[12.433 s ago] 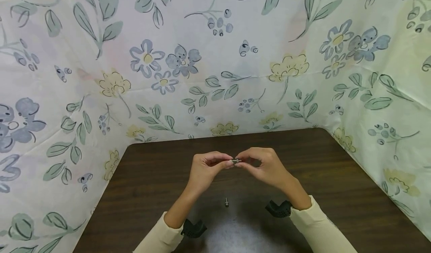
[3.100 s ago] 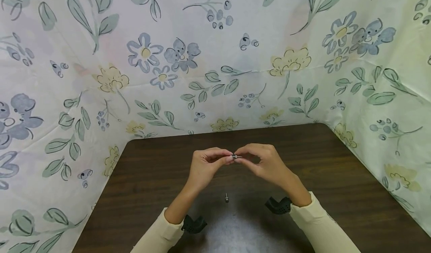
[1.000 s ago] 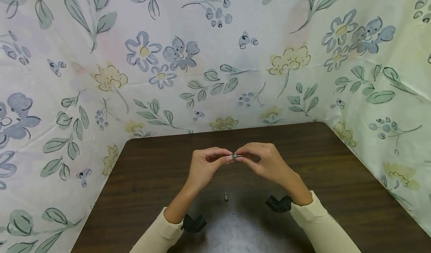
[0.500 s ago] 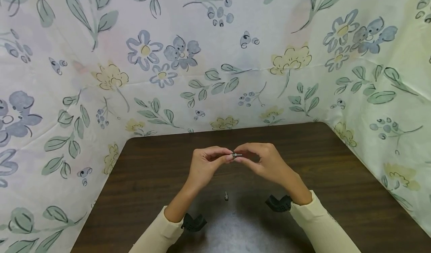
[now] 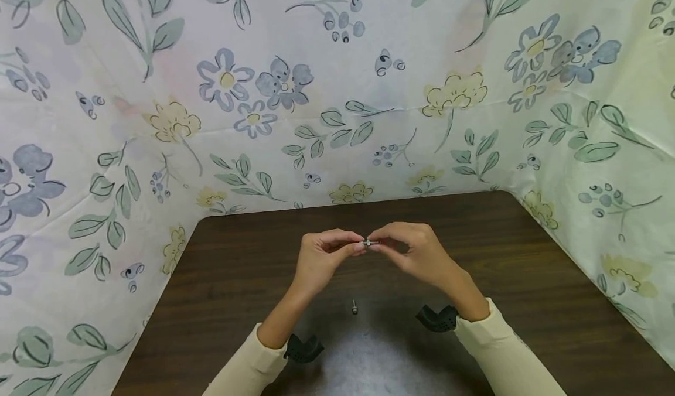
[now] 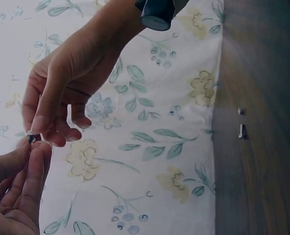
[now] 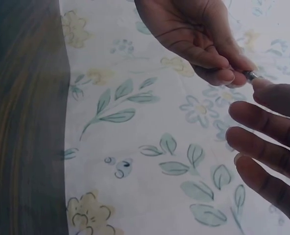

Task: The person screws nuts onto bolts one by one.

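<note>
A small metal bolt with a nut on its shank (image 5: 368,242) lies level between the two hands, above the table. My left hand (image 5: 323,261) pinches its left end between thumb and forefinger. From the other side, thumb and forefinger of my right hand (image 5: 413,252) pinch it near the nut; its other fingers are spread in the right wrist view. The fingertips hide part of the bolt. On the table nearer to me lies a second small bolt (image 5: 355,307). In the left wrist view, a small round metal piece (image 6: 240,111) shows close to that bolt (image 6: 242,131).
The dark wood table (image 5: 237,296) reaches under both forearms. A white cloth with printed flowers (image 5: 337,120) hangs behind it and at both sides. Black wrist mounts (image 5: 304,349) sit by the cream sleeves (image 5: 248,364).
Both hands stay in the same place with the bolt between them. The right fingertips shift slightly along and around it. The bolt on the table has not moved; the head view tilts a little.
</note>
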The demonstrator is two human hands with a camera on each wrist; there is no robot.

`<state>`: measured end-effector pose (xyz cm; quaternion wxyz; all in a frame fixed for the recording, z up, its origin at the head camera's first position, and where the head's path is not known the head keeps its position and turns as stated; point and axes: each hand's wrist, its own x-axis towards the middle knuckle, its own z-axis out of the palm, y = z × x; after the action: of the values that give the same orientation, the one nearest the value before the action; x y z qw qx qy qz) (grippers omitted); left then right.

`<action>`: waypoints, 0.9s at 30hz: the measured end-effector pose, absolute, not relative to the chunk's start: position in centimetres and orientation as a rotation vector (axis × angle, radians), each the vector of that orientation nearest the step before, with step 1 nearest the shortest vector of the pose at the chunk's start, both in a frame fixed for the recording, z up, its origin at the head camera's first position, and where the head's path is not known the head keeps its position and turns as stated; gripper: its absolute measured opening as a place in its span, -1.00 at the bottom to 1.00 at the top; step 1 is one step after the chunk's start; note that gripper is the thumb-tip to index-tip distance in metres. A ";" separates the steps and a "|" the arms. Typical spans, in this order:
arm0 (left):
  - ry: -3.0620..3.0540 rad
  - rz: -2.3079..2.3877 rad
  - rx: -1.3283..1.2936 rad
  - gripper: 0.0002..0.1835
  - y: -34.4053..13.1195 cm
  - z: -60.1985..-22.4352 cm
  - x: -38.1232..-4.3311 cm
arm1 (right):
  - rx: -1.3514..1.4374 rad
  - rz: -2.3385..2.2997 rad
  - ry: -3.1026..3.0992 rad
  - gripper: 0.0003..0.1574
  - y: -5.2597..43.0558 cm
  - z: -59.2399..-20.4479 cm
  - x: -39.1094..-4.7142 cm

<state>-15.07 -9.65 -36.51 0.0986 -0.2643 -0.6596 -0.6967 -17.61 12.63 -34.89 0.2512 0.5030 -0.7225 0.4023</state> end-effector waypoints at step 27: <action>-1.950 -2.065 -0.785 -0.90 -9.7 -36.6 -15.1 | 1.355 1.072 -1.984 -0.65 12.4 -35.3 -17.7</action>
<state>-15.08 -9.71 -36.61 0.0975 -0.2650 -0.6586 -0.6975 -17.74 12.41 -35.26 0.2527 0.4984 -0.7295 0.3943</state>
